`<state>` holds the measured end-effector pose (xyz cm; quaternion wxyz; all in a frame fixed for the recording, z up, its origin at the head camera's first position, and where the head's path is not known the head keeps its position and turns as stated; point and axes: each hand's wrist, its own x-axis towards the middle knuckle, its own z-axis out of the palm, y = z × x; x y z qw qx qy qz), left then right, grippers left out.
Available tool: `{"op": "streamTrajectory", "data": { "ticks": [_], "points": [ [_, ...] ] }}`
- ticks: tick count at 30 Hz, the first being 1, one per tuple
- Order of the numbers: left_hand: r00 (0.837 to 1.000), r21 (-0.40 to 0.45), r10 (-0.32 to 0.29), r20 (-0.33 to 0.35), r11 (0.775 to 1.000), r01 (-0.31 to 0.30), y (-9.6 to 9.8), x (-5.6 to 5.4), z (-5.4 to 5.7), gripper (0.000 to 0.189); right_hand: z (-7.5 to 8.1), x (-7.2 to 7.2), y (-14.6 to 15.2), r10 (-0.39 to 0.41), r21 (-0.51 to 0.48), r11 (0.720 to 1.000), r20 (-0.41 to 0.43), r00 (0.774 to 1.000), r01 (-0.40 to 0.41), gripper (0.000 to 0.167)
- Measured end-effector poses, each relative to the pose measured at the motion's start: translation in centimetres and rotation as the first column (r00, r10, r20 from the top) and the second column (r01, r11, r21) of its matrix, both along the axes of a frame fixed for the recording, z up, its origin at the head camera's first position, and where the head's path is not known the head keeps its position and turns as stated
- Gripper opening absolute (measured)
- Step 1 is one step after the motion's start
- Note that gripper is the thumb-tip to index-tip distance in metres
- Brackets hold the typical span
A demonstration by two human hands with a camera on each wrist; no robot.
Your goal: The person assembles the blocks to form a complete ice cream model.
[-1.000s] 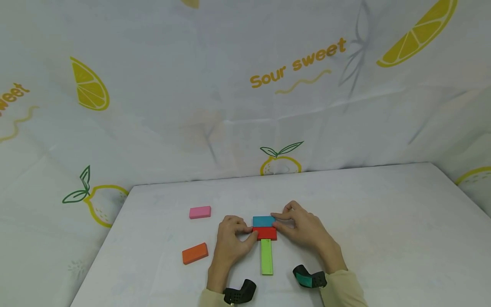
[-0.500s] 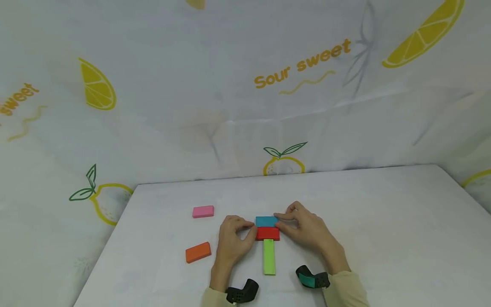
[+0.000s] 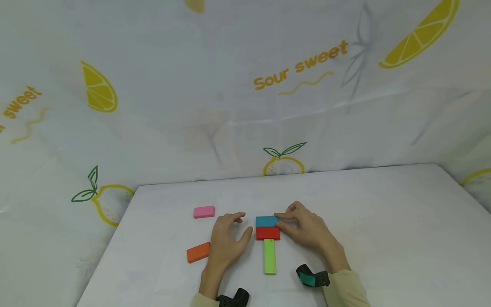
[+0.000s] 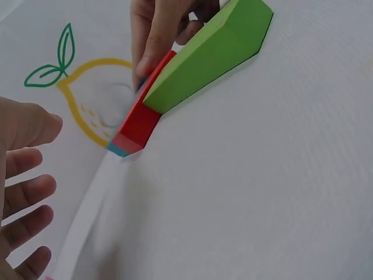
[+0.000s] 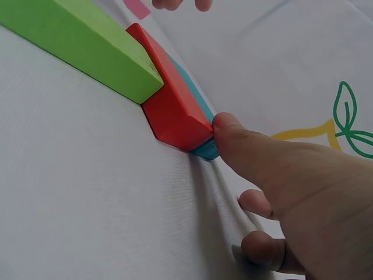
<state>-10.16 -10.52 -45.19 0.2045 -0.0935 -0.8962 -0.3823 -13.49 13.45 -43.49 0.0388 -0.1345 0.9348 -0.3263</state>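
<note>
A blue block (image 3: 265, 221) lies flush behind a red block (image 3: 267, 233), and a green block (image 3: 270, 256) extends from the red one's front side toward the person. Thumb and forefinger of my right hand (image 3: 307, 226) pinch the blue block at its right end. In the right wrist view the thumb (image 5: 239, 143) rests on that end, beside the red block. My left hand (image 3: 226, 241) hovers left of the blocks, thumb and fingers spread wide and holding nothing. In the left wrist view its fingers (image 4: 32, 195) are apart from the blocks.
A pink block (image 3: 204, 212) lies at the back left of the white table (image 3: 383, 230). An orange block (image 3: 197, 252) sits close beside the left hand, which partly overlaps it in the head view. Behind the table hangs a lemon-printed white cloth (image 3: 172, 106).
My left hand has let go of the blocks' left end, moved left and spread its fingers. The right hand stays at the blue block, and the blocks keep their arrangement.
</note>
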Motion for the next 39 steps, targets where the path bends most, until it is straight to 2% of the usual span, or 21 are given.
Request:
{"op": "streamTrajectory", "data": {
  "ticks": [7,11,16,20,25,30,34,39],
  "points": [
    [1.0,-0.099,-0.005,0.026,0.995,0.008,-1.8,0.7,1.2,0.033,0.1,0.1,0.3,0.005,-0.017,1.0,0.018,1.0,-0.005,0.036],
    [0.999,-0.126,-0.003,0.047,0.992,0.009,-3.1,1.1,1.9,0.034,0.2,0.1,0.3,0.015,-0.02,1.0,0.015,1.0,-0.014,0.036],
    [0.997,-0.172,0.019,0.071,0.985,-0.007,-5.2,1.5,2.6,0.037,0.3,0.0,0.3,0.018,-0.023,1.0,0.012,1.0,-0.017,0.036],
    [0.992,-0.212,0.049,0.117,0.977,-0.023,-7.3,1.9,3.0,0.039,0.3,-0.1,0.2,0.016,-0.029,0.999,0.012,1.0,-0.016,0.036],
    [0.966,-0.224,0.089,0.244,0.974,-0.033,-9.6,2.5,3.6,0.043,0.2,-0.1,0.2,0.009,-0.018,1.0,0.007,1.0,-0.009,0.035],
    [0.935,-0.25,0.091,0.344,0.968,-0.002,-11.3,3.1,4.1,0.047,0.2,0.0,0.2,0.004,-0.014,1.0,0.012,1.0,-0.003,0.035],
    [0.918,-0.263,0.083,0.389,0.964,0.025,-12.3,3.5,4.1,0.05,0.1,0.0,0.2,0.003,-0.016,1.0,0.017,1.0,-0.003,0.036],
    [0.902,-0.26,0.087,0.424,0.965,0.029,-13.1,3.7,4.1,0.049,0.0,0.0,0.3,0.008,-0.019,1.0,0.014,1.0,-0.008,0.035]
  ]
}}
